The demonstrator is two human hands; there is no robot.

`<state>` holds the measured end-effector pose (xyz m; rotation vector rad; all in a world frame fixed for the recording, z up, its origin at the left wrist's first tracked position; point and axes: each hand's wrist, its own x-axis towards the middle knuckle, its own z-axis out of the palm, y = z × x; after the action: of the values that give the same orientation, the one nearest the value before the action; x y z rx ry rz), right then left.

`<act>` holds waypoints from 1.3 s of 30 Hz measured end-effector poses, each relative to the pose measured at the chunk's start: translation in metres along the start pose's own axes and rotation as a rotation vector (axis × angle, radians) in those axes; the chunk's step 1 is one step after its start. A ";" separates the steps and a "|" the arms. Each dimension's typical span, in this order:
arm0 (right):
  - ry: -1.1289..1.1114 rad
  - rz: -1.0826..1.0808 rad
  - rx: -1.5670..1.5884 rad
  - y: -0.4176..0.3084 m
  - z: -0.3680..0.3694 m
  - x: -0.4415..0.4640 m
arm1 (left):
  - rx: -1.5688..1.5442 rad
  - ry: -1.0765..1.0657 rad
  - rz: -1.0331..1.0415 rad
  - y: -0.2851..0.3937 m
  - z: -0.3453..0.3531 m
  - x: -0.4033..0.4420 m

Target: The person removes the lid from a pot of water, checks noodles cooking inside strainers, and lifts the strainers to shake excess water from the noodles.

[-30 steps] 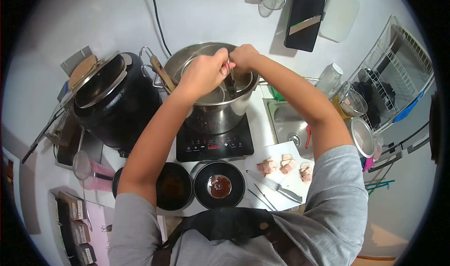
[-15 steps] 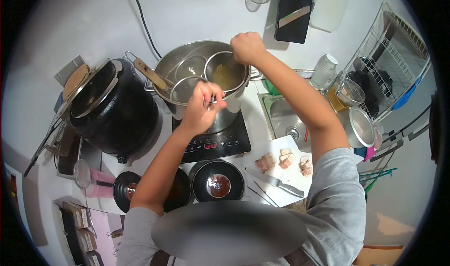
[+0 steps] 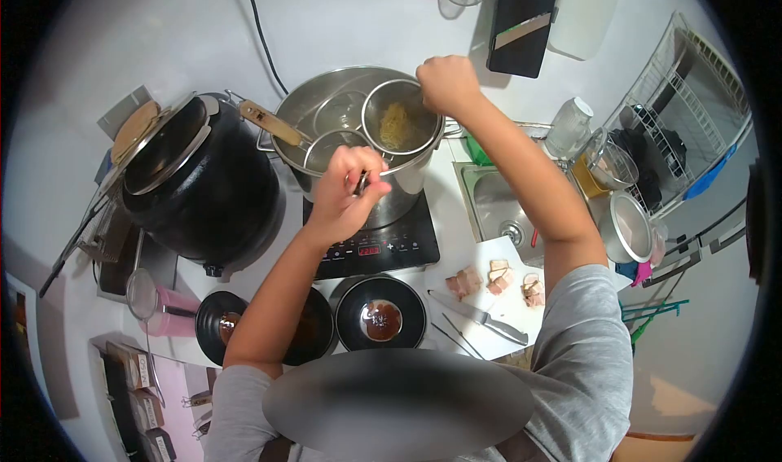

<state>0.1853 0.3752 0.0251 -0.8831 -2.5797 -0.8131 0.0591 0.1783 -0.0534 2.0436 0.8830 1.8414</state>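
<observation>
While tightly curled, right hand [image 3: 450, 86] on strainer [image 3: 419, 122].

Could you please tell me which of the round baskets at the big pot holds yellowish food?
The rightmost basket, nearest the right hand; it alone visibly has yellowish food inside.

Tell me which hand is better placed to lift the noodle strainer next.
Likely right: the right hand is beside the noodle strainer; the left hand grips a metal handle over the pot.

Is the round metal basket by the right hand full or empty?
Partly filled: a yellowish, noodle-like clump lies in the round metal basket, with bare metal visible around it.
</observation>
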 end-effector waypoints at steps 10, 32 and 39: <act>-0.419 -0.072 0.044 -0.020 0.029 0.026 | 0.258 0.237 -0.232 -0.018 0.046 0.053; -0.164 -0.516 0.080 -0.081 -0.072 0.047 | 1.361 0.252 -0.632 -0.027 -0.150 0.073; -0.294 -0.843 -0.069 -0.116 -0.013 0.053 | 1.275 0.015 -0.474 -0.034 -0.162 0.098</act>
<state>0.0723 0.3162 0.0105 0.1496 -3.2187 -1.0262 -0.1047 0.2288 0.0342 1.9546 2.7165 1.0323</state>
